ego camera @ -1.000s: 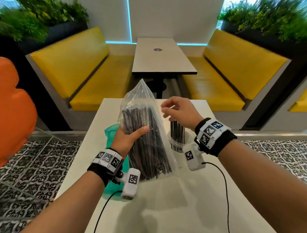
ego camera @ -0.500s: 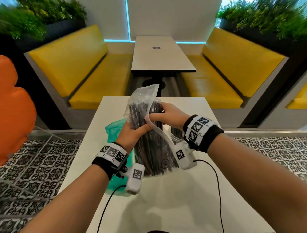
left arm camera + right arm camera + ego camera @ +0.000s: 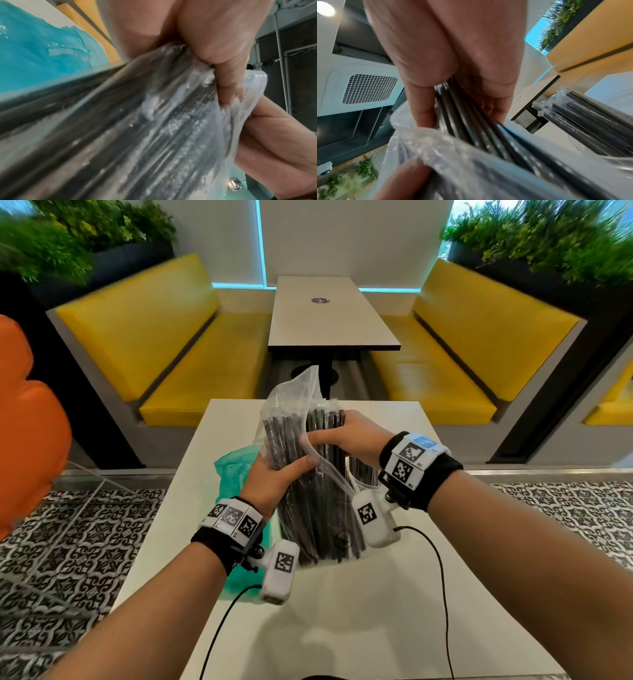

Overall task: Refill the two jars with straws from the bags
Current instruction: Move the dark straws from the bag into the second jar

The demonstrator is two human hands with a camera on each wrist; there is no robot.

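Observation:
A clear plastic bag of black straws (image 3: 308,494) stands upright on the white table (image 3: 342,628). My left hand (image 3: 274,479) grips the bag around its middle from the left, thumb across the front. My right hand (image 3: 346,436) reaches into the bag's open top and grips a bundle of black straws (image 3: 323,421); the right wrist view shows those straws (image 3: 471,121) between thumb and fingers. A clear jar holding black straws (image 3: 363,472) stands behind my right wrist, mostly hidden. In the left wrist view the bag (image 3: 154,135) fills the frame.
A teal plastic bag (image 3: 233,474) lies on the table left of the straw bag. Beyond are yellow benches (image 3: 164,344) and a second table (image 3: 325,316). An orange seat (image 3: 27,426) stands at the left. Sensor cables trail over the near table.
My right hand came from open air above the jar to the bag's mouth and closed round a bundle of straws. The bag's top flap has folded down to the left.

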